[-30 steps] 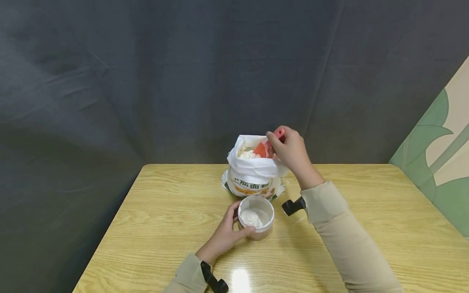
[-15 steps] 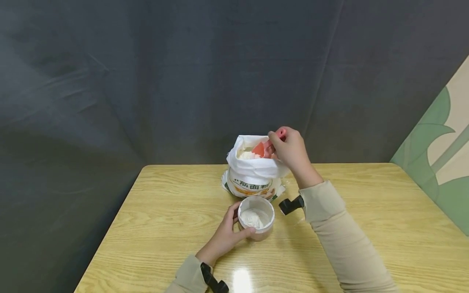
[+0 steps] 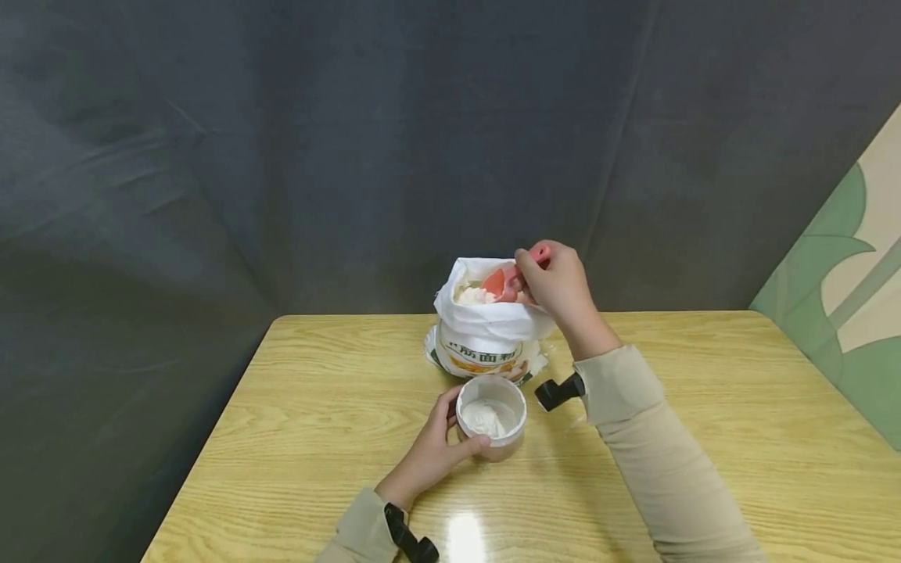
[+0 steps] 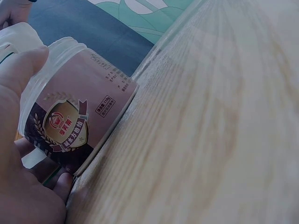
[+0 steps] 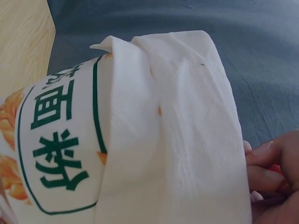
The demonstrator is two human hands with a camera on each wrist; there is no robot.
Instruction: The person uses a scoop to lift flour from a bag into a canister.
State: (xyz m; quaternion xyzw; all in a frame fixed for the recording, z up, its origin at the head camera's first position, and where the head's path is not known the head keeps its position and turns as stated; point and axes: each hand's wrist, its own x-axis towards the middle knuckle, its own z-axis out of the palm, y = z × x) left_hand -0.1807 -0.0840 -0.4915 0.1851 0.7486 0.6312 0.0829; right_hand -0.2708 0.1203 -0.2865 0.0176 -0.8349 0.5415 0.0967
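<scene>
A white flour bag [image 3: 486, 320] with a folded-down rim and green lettering stands upright near the table's back edge. Over its mouth, my right hand [image 3: 561, 288] pinches the handle of a red scoop [image 3: 496, 283]. The scoop's bowl lies in the bag's mouth against the white flour, its lower part hidden. In front of the bag is a plastic jar [image 3: 505, 447] holding some white flour. My left hand [image 3: 431, 455] grips the jar from the left, thumb at the near side. In the left wrist view, the jar's pink label [image 4: 91, 93] shows and its base rests on the table.
The wood-grain table [image 3: 317, 407] extends left and right of the bag. A dark curtain [image 3: 366, 156] hangs right behind it. A wall with green leaf shapes [image 3: 852, 266] is at the right. Traces of white powder lie right of the bag.
The scoop's bowl has shifted slightly left and up in the bag's mouth, with my right hand moving a little. My left hand and the jar have stayed in place.
</scene>
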